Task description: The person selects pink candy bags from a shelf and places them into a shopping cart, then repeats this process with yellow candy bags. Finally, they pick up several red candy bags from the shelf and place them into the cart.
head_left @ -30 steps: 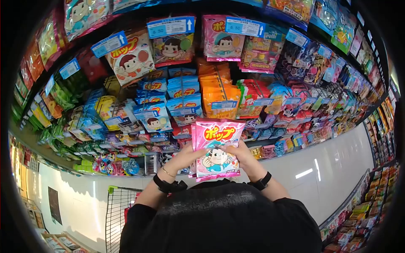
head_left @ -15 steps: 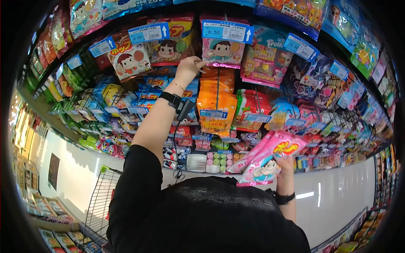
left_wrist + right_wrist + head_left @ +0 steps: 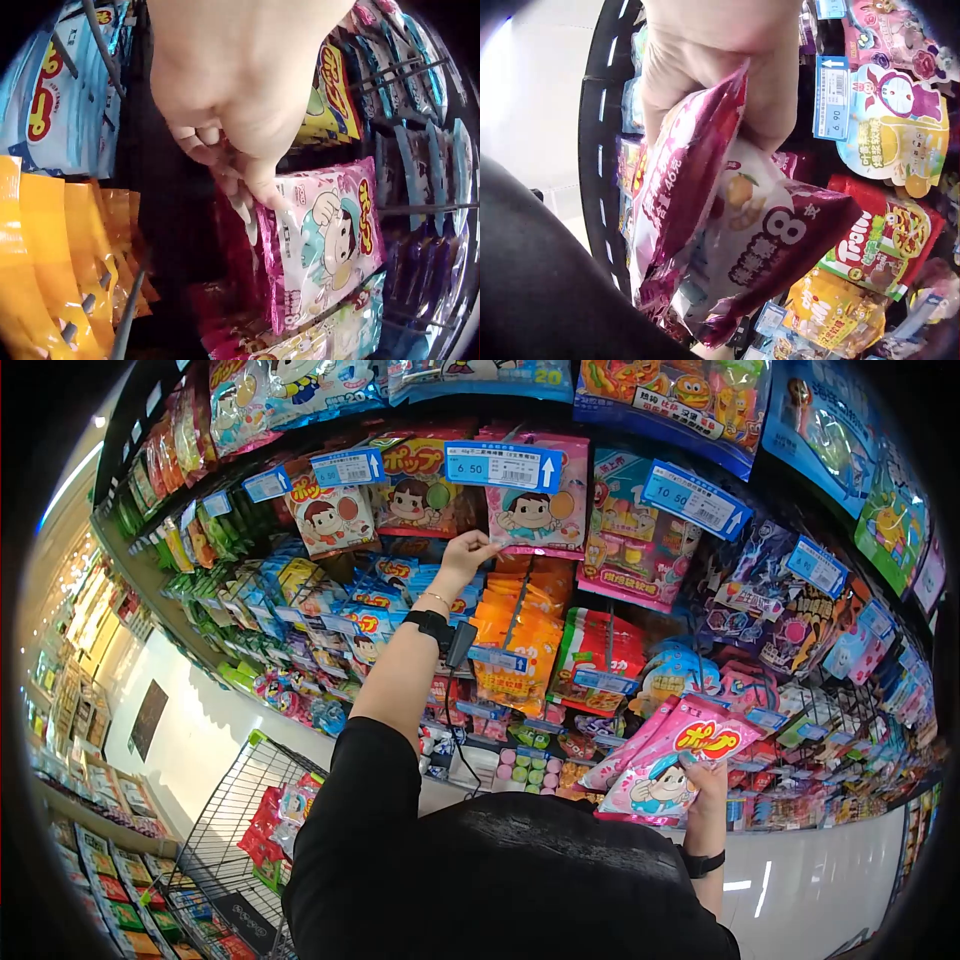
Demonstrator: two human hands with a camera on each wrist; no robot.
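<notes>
My left hand [image 3: 466,558] reaches up to a pink lollipop bag [image 3: 537,510] hanging on the rack behind a blue price tag [image 3: 502,467]. In the left wrist view the thumb lies on the front of this bag [image 3: 322,240] and the fingers go behind its edge, pinching it. Lower right, my right hand [image 3: 708,790] grips pink lollipop bags [image 3: 655,785] of the same design, at least two, one over the other. The right wrist view shows their crimped ends [image 3: 795,232] spread apart below the hand.
A white-and-red candy bag [image 3: 330,520] and a pink-and-teal bag [image 3: 640,540] hang either side. Below are orange bags [image 3: 515,650] and red-and-green bags [image 3: 598,660] on metal hooks. A wire shopping cart [image 3: 225,810] with several packets stands at lower left.
One second ago both hands held the pink bags at the chest. The left hand let go and rose to the hanging bag; the right carried its bags to the lower right.
</notes>
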